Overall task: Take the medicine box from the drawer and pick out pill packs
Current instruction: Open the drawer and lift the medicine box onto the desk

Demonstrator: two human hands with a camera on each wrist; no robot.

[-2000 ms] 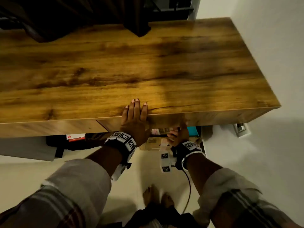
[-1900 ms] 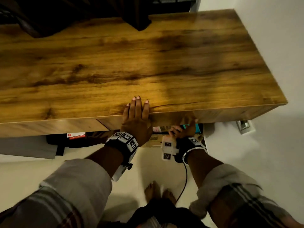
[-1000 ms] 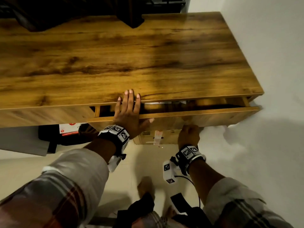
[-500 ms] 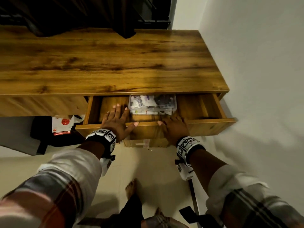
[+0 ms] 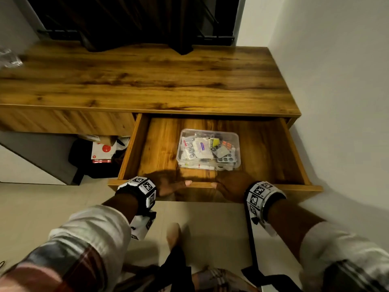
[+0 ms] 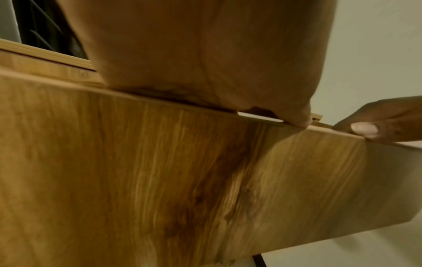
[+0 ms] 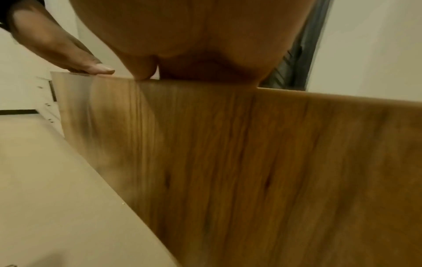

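Observation:
The wooden drawer (image 5: 294,152) stands pulled far out of the desk. In its middle sits a clear plastic medicine box (image 5: 208,149), without a lid and full of blister packs and sachets. My left hand (image 5: 168,183) and right hand (image 5: 230,184) both grip the top edge of the drawer front (image 5: 200,193), just short of the box. Their fingers hook over into the drawer and lie in shadow; the thumbs rest along the edge. The left wrist view shows my left palm (image 6: 205,54) on the drawer front (image 6: 160,180). The right wrist view shows my right palm (image 7: 194,36) on the same panel (image 7: 251,162).
The desk top (image 5: 147,81) runs wide behind the drawer, with crumpled plastic (image 5: 8,60) at its far left. A white wall (image 5: 347,102) stands close on the right. A black bag with a red-and-white packet (image 5: 101,152) lies under the desk. My bare foot (image 5: 173,234) is on the floor.
The drawer has slid from shut to far out towards me, and the whole medicine box now shows. Both hands moved from the desk edge onto the drawer front and came back with it.

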